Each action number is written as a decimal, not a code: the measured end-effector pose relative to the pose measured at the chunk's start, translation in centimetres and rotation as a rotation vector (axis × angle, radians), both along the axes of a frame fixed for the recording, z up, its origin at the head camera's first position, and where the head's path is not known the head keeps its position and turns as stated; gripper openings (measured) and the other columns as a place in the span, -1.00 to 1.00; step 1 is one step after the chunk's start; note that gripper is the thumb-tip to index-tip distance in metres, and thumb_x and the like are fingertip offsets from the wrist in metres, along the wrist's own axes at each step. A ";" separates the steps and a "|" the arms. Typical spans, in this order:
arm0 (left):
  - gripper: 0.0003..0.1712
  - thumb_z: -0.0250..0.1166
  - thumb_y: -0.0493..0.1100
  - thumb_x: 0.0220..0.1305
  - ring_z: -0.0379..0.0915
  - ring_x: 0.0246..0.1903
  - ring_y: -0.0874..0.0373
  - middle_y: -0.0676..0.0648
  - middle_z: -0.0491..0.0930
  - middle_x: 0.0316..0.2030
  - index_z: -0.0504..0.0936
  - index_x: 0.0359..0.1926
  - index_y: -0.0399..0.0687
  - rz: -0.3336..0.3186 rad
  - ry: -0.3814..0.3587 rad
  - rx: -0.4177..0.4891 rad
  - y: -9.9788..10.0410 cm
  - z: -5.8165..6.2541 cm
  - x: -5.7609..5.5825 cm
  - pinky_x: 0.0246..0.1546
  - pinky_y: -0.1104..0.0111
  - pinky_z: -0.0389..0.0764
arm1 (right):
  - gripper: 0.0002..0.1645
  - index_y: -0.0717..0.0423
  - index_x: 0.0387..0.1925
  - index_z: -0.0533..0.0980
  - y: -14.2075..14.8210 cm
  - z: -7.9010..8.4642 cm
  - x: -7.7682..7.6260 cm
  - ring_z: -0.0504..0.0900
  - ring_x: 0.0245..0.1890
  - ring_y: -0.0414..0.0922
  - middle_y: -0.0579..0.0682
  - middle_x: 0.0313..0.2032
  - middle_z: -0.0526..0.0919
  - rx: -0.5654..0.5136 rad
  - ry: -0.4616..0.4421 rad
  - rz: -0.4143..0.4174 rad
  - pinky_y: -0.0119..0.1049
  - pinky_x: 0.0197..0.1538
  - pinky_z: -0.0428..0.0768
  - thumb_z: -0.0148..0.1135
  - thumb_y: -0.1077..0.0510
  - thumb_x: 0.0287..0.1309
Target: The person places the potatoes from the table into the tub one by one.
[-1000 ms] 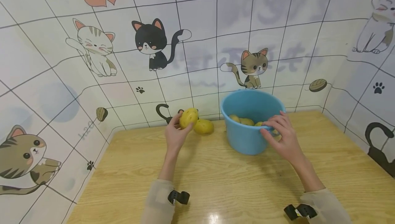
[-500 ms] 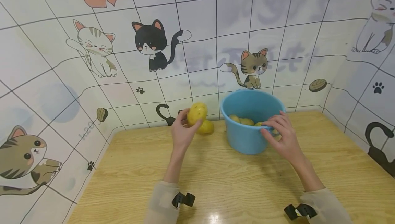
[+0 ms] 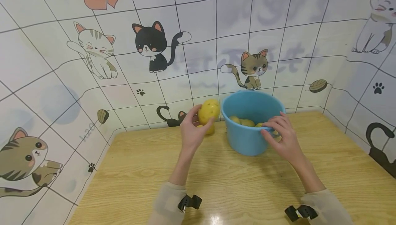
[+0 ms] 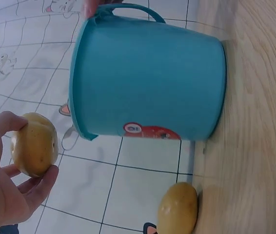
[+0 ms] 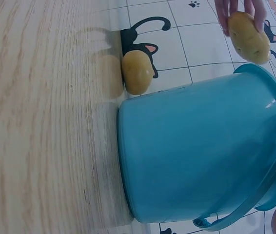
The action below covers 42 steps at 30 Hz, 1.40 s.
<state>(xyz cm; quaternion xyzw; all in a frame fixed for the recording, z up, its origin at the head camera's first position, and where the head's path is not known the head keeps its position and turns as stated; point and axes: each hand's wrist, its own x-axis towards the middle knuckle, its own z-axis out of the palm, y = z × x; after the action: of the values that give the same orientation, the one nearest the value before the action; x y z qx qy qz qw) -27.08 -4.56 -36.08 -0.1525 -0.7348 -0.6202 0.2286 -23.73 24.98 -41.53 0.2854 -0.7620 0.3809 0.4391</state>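
In the head view my left hand (image 3: 192, 132) holds a yellow potato (image 3: 209, 110) between thumb and fingers, raised above the table just left of the blue bucket (image 3: 247, 139). A second potato (image 4: 178, 209) lies on the table by the wall, partly hidden behind my left hand in the head view. Several potatoes (image 3: 246, 122) sit inside the bucket. My right hand (image 3: 284, 137) grips the bucket's near right rim, thumb outside and fingers over the edge. The bucket stands upright, its handle (image 5: 255, 200) hanging down on the outside.
The wooden table (image 3: 235, 190) runs back to a white gridded wall (image 3: 201, 22) printed with cartoon cats. Side walls close in the left and right. Black straps with small cameras (image 3: 189, 202) sit on both sleeves.
My left hand has carried its potato right and slightly up, toward the bucket, passing in front of the potato on the table. The right hand stays on the rim.
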 end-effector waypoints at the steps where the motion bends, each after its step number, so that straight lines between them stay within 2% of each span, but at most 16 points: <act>1: -0.35 0.57 -0.19 0.03 0.65 -0.15 -0.01 -0.14 0.64 0.01 0.62 0.19 -0.17 -0.007 0.005 -0.003 0.2 0.1 0.1 -0.14 0.19 0.72 | -0.56 0.16 -0.30 0.68 0.0 0.0 0.0 0.46 -0.09 -0.11 0.09 -0.31 0.62 -0.004 0.003 0.004 0.23 0.45 0.04 0.23 -0.15 0.36; 9: -0.33 0.56 -0.21 0.04 0.65 -0.09 -0.09 -0.13 0.63 0.09 0.60 0.22 -0.17 -0.063 0.028 -0.003 1.6 1.0 0.5 -0.12 0.22 0.71 | -0.58 0.15 -0.30 0.69 0.1 -0.2 -0.2 0.45 -0.09 -0.07 0.09 -0.31 0.62 -0.014 0.009 0.011 0.28 0.43 0.04 0.26 -0.13 0.34; 18: -0.34 0.56 -0.22 0.04 0.66 -0.09 -0.04 -0.13 0.64 0.08 0.61 0.21 -0.17 -0.093 0.076 -0.019 3.5 1.5 0.6 -0.13 0.16 0.71 | -0.57 0.16 -0.29 0.69 0.1 -0.2 -0.1 0.46 -0.11 -0.13 0.08 -0.31 0.62 -0.009 0.007 0.008 0.26 0.44 0.04 0.24 -0.14 0.36; 24: -0.32 0.56 -0.21 0.02 0.64 -0.08 -0.02 -0.15 0.63 0.10 0.59 0.21 -0.21 -0.104 0.091 -0.065 4.9 1.6 0.6 -0.16 0.32 0.71 | -0.55 0.16 -0.30 0.69 0.1 -0.2 -0.1 0.46 -0.11 -0.13 0.08 -0.31 0.62 -0.005 0.004 0.006 0.24 0.45 0.04 0.24 -0.16 0.36; 32: -0.30 0.57 -0.20 0.02 0.61 -0.08 0.01 -0.16 0.62 0.11 0.58 0.23 -0.23 -0.135 0.104 -0.072 6.1 1.9 0.6 -0.16 0.38 0.68 | -0.51 0.16 -0.31 0.69 0.0 -0.1 -0.1 0.45 -0.12 -0.16 0.08 -0.33 0.61 -0.014 0.013 0.007 0.27 0.44 0.04 0.23 -0.19 0.36; 39: -0.30 0.56 -0.15 0.07 0.54 -0.08 0.09 -0.13 0.62 0.11 0.57 0.25 -0.18 -0.136 0.094 -0.143 7.0 1.9 0.2 -0.14 0.46 0.64 | -0.49 0.17 -0.31 0.68 0.0 0.0 0.0 0.46 -0.12 -0.12 0.07 -0.33 0.61 -0.001 0.014 0.000 0.24 0.45 0.04 0.21 -0.21 0.37; 42: -0.32 0.54 -0.15 0.12 0.55 -0.03 0.06 -0.15 0.60 0.13 0.56 0.27 -0.20 -0.160 0.076 -0.153 7.2 1.8 0.1 -0.11 0.45 0.64 | -0.45 0.18 -0.30 0.68 0.0 0.0 0.0 0.45 -0.11 -0.10 0.08 -0.32 0.61 0.006 0.005 -0.005 0.20 0.47 0.04 0.19 -0.24 0.37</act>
<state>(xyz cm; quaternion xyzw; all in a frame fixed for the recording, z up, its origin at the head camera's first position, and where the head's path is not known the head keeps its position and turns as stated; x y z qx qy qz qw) -26.95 2.68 -34.25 -0.2511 -0.7562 -0.5724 0.1934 -23.70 24.98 -41.55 0.2858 -0.7627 0.3767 0.4412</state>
